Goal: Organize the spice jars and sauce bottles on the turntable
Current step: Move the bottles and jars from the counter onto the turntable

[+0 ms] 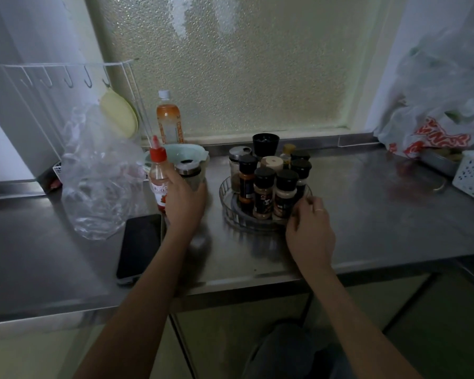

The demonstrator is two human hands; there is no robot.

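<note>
Forearms: both reach out from the bottom edge, ours, bare.
Right hand [309,228]: fingertips curled on the turntable [225,192] rim at its near right; loose contact, grasping nothing.
Left hand [185,199]: wrapped round a glass jar [188,172], with the sauce bottle [158,173] against the thumb side; we can't tell if both are gripped.
Sauce bottle: we judge it a light, squeezable plastic; take mid-body, not the red cap.
Spice jars [263,192]: packed upright on the turntable; small, rigid, slick, tippy when spun.
Phone [138,246]: flat on the counter [367,214], just beside the left wrist.

Both forearms are bare, no sleeves showing; the right hand [309,233] wears a thin ring [319,210].
</note>
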